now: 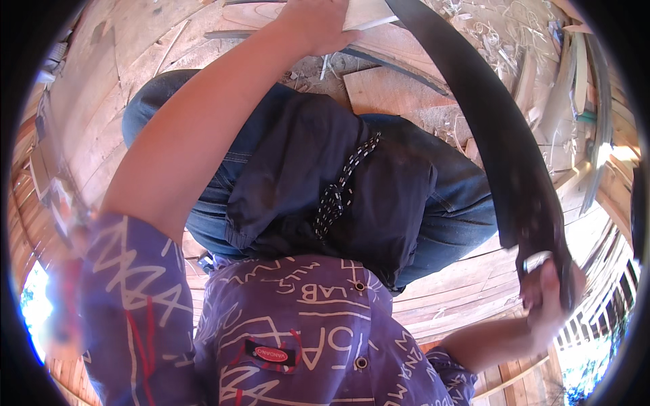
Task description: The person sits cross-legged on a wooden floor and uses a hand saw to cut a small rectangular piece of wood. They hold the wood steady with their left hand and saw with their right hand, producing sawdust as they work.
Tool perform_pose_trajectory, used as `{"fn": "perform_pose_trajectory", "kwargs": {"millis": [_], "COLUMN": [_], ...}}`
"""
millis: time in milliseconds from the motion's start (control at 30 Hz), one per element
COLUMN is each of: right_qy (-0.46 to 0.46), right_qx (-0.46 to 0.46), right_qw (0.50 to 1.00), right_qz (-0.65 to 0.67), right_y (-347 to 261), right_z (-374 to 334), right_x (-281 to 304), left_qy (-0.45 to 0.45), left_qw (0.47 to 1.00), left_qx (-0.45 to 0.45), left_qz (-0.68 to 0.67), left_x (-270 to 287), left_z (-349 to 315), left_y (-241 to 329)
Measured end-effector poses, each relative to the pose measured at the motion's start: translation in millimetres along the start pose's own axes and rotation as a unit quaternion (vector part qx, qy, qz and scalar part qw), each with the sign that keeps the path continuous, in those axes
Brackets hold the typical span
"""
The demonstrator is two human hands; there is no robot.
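My right hand (552,291) is closed round the handle of a long, dark machete (487,122). Its broad blade slants up and left from the hand to the top edge of the view, where the tip is cut off. At the top, my left hand (315,27) grips a pale wooden slat (371,15), its thumb along the near side and its other fingers partly out of view. The blade's far end passes just right of this slat; whether they touch I cannot tell. Under the slat lies a wider board (399,51) with a dark edge.
Bent legs in blue jeans (453,189) and a dark cloth with a speckled cord (338,196) fill the middle. A short board piece (389,91) lies beyond the knees. Curly wood shavings (491,34) cover the far right floor. Long strips (596,122) lie at the right edge.
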State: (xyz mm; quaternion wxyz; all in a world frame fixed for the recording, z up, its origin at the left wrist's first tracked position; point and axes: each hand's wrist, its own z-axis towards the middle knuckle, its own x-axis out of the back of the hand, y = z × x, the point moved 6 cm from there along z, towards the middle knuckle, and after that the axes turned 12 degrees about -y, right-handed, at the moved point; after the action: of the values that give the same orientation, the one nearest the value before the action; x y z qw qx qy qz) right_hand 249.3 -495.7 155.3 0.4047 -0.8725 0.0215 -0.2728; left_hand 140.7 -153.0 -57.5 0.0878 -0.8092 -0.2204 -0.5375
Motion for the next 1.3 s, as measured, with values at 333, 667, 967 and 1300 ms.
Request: {"fn": "perform_pose_trajectory", "kwargs": {"millis": [333, 667, 967, 1300], "right_qy": [0.002, -0.030, 0.038, 0.019], "right_qx": [0.045, 0.049, -0.052, -0.061], "right_qw": [0.999, 0.998, 0.995, 0.997], "right_qz": [-0.030, -0.021, 0.074, 0.049], "right_y": [-17, -10, 1, -3], "right_z": [-12, -6, 39, 41], "right_x": [12, 15, -19, -17], "left_qy": [-0.028, -0.013, -0.052, -0.013], "left_qw": [0.999, 1.000, 0.998, 1.000], "left_qx": [0.020, 0.026, 0.010, 0.018], "left_qz": [-0.019, -0.008, -0.039, 0.005], "left_x": [-3, 1, -1, -5], "left_z": [5, 2, 7, 11], "left_y": [-11, -15, -6, -9]}}
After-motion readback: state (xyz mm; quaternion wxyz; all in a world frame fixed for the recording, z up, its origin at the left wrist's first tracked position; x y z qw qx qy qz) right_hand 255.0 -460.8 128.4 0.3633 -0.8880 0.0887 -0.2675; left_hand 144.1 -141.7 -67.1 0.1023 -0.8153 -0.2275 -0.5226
